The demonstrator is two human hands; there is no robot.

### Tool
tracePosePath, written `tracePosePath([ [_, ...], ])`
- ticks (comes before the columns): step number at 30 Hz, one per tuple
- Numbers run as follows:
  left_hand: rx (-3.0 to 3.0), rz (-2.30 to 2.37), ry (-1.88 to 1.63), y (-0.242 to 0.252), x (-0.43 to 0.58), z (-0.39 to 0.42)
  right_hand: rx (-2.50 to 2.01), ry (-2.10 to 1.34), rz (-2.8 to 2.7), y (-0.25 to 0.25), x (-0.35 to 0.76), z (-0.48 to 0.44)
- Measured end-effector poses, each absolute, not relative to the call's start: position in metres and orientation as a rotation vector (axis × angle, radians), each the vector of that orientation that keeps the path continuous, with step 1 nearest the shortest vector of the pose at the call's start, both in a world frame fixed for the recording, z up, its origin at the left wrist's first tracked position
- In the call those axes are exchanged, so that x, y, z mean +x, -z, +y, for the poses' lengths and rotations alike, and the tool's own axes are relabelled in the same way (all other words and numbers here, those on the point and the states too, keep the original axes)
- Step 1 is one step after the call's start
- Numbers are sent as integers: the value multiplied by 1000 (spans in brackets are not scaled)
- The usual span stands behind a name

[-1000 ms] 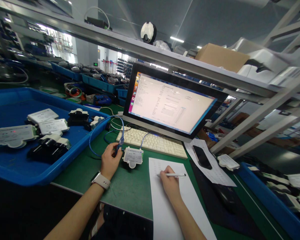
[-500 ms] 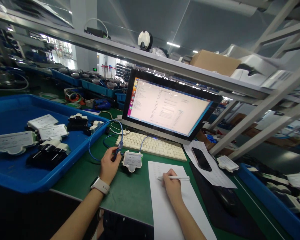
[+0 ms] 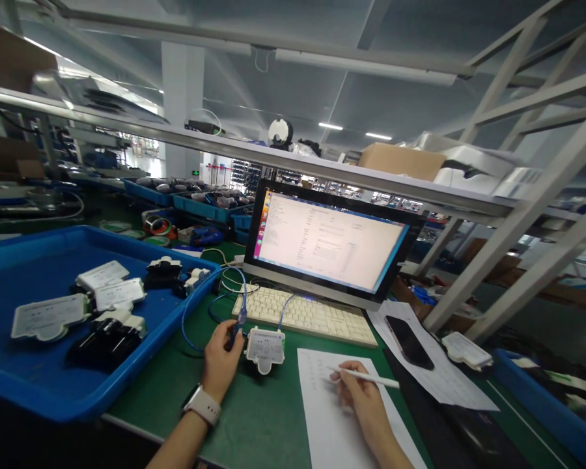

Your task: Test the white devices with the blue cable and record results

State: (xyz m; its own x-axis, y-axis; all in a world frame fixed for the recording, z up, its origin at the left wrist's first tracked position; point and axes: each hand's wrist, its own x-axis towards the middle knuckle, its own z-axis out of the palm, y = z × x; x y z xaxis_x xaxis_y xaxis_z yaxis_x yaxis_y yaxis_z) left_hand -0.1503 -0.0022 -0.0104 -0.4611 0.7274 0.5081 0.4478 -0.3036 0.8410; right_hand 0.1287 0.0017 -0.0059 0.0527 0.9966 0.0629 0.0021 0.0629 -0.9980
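Note:
My left hand [image 3: 222,358], a watch on its wrist, is closed on the plug of a blue cable [image 3: 239,306] right beside a small white module [image 3: 265,345] lying on the green mat. A second blue lead runs from the module toward the keyboard [image 3: 303,311]. My right hand [image 3: 361,397] grips a white pen [image 3: 366,376] over a sheet of paper [image 3: 332,410], the pen's tip touching the sheet. The lit monitor [image 3: 329,244] stands behind the keyboard.
A blue tray [image 3: 39,384] at the left holds several white and black modules. A phone [image 3: 410,342] lies on papers at the right, next to another white module [image 3: 466,350] and a second blue tray [image 3: 557,417]. A metal shelf frame with boxes runs overhead.
The view has tilted upward, so everything sits lower in the frame. My right hand has turned the pen so its shaft points right. My left hand stays on the cable plug.

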Motion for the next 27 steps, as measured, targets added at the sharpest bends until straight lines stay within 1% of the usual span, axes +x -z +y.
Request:
tracePosePath([
  [6,1474,1692,-1836,13,-151,-1,-1250,-1025,-1215,14,129,-3],
  [27,1455,1693,-1811,10,-151,-1,-1277,-991,-1272,21,131,-1],
])
